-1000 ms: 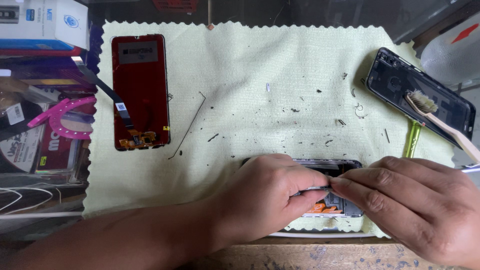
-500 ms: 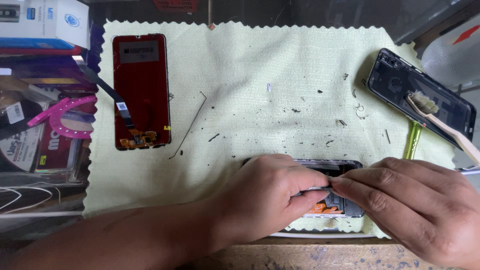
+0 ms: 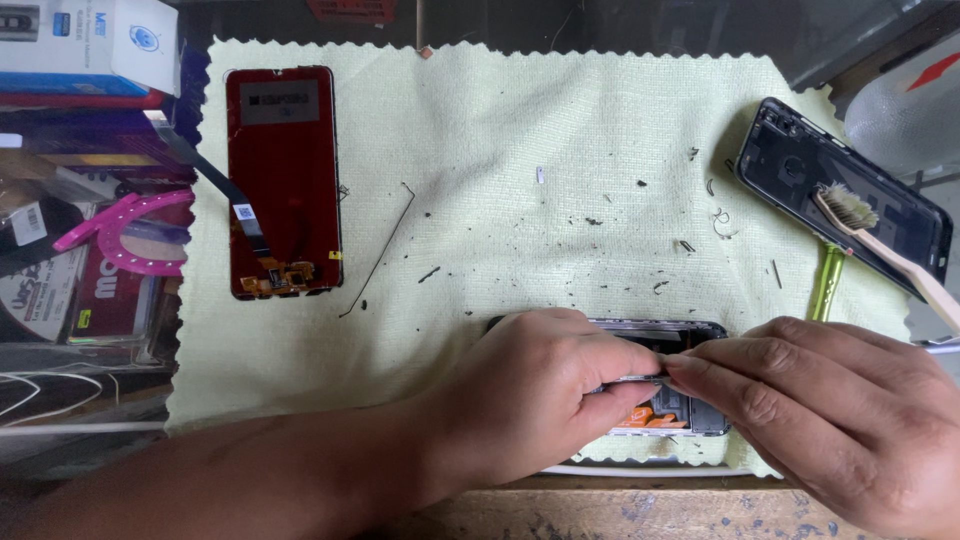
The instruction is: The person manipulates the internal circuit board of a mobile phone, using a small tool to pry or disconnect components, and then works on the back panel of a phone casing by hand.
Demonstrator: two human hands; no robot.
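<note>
Phone frame [image 3: 690, 400] sits unmoved since a second ago on the pale cloth [image 3: 560, 130]; left hand [image 3: 540, 400] and right hand [image 3: 830, 420] stay pinched together on a thin metal strip [image 3: 635, 378] above it

We see only the top edge and a small lower-right section of the opened black phone body [image 3: 690, 405]; our left hand [image 3: 535, 400] and right hand [image 3: 820, 410] cover the rest. We cannot identify the thin grey part pinched between the fingertips. The wooden-handled brush [image 3: 890, 250] is cut off by the right picture edge. The dark specks on the pale green cloth [image 3: 560, 120] are too small to tell apart.
</note>
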